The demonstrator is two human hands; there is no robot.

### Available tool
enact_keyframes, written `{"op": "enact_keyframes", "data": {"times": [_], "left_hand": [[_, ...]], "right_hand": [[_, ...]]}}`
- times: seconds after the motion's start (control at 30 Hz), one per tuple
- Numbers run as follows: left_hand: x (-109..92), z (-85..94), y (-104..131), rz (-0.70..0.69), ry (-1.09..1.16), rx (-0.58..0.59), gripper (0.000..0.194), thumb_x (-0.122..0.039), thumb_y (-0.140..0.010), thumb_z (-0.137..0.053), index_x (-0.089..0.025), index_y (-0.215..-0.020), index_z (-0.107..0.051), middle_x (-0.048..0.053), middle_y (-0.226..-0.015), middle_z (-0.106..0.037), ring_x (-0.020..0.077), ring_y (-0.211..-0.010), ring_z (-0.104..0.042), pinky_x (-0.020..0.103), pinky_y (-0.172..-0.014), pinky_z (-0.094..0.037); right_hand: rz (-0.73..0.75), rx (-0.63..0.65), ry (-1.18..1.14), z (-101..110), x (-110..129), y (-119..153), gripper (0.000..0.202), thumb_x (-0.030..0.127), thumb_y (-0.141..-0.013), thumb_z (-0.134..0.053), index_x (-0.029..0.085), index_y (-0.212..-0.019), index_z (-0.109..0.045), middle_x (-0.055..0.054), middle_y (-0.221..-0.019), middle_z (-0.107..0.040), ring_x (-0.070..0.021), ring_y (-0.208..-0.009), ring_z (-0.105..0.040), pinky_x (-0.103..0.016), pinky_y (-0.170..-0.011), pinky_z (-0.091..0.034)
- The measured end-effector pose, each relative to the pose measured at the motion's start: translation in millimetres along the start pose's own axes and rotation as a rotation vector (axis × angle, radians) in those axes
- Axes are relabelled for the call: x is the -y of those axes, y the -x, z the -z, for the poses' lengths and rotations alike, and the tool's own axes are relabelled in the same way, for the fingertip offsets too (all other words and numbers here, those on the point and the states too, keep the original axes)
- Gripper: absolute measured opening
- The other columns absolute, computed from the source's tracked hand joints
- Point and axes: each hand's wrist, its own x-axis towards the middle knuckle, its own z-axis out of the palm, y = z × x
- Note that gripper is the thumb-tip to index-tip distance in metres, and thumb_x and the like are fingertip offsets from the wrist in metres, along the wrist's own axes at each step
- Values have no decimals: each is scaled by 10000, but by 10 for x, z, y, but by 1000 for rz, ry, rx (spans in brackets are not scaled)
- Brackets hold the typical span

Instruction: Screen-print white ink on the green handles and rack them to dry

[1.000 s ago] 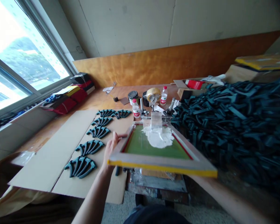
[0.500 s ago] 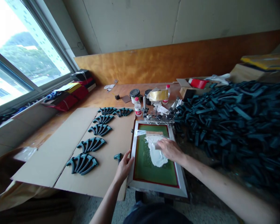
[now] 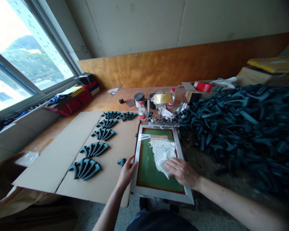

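Low in front, a screen (image 3: 159, 193) lying flat, long axis running away from the body, far end against metal clamps (image 3: 164, 122). On its green mesh (image 3: 145, 179), right of centre, a thick smear of white paste (image 3: 160, 150), longer front to back than across, near end slanting right.

Right hand (image 3: 183, 172) at the near right edge of the paste, palm down, fingers curled together at the smear; impossible to tell whether closed around a tool, or how tightly. From these fingers, most of the paste straight ahead and to the left. Of the two hands, clearly the nearer to it.

Left hand (image 3: 127, 174) at the screen's left rail, fingers loosely extended and touching its outer edge; whether gripping the rail, not possible to tell. Just beside, a single dark part (image 3: 121, 162) on cardboard (image 3: 50, 160). Farther left, other dark parts in fanned groups (image 3: 105, 133). To the right, a large heap (image 3: 243, 128) of similar parts. Beyond the clamps, bottles (image 3: 142, 113) and a tape roll (image 3: 163, 98).
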Motion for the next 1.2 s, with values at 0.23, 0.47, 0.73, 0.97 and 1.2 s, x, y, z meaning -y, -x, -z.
{"op": "enact_keyframes", "data": {"times": [0.23,0.47,0.73,0.97,1.2], "left_hand": [[-282,71,88,26,-19,-3,798,-593,-738,-612,-171,-1391,-433,-72,-590,-506,89,-488,-441,200,-466,-304],[-1227,259,215,-149,184,-6,518,-557,-745,-646,-156,-1069,-692,28,-819,-694,172,-720,-625,244,-622,-475],[-2244,119,-237,-403,477,-50,452,-589,-805,-555,-145,-864,-619,58,-784,-676,168,-731,-633,290,-621,-543],[-1215,-527,174,64,413,122,575,-633,-723,-638,-121,-983,-626,106,-805,-699,151,-615,-619,213,-481,-442],[-290,-607,490,331,435,50,580,-686,-730,-577,-173,-1001,-597,77,-837,-704,191,-728,-655,244,-549,-470]], "right_hand": [[-310,83,-37,242,-409,-614,338,282,-847,-654,265,-1180,-604,-18,-928,-671,-186,-861,-598,-286,-747,-475],[-614,-293,123,766,-1019,-722,507,460,-872,-593,244,-1325,-522,-51,-919,-657,-196,-772,-612,-287,-684,-466],[-757,-1,-128,0,-757,296,340,522,-862,-536,190,-839,-609,-64,-864,-617,-209,-808,-592,-312,-722,-459],[-854,52,-52,-377,24,89,133,251,-929,-468,182,-824,-512,-57,-787,-586,-185,-738,-565,-287,-678,-424],[-325,3,-126,-305,423,-14,79,186,-909,-501,206,-899,-577,-39,-955,-606,-182,-928,-537,-315,-837,-422]]}}
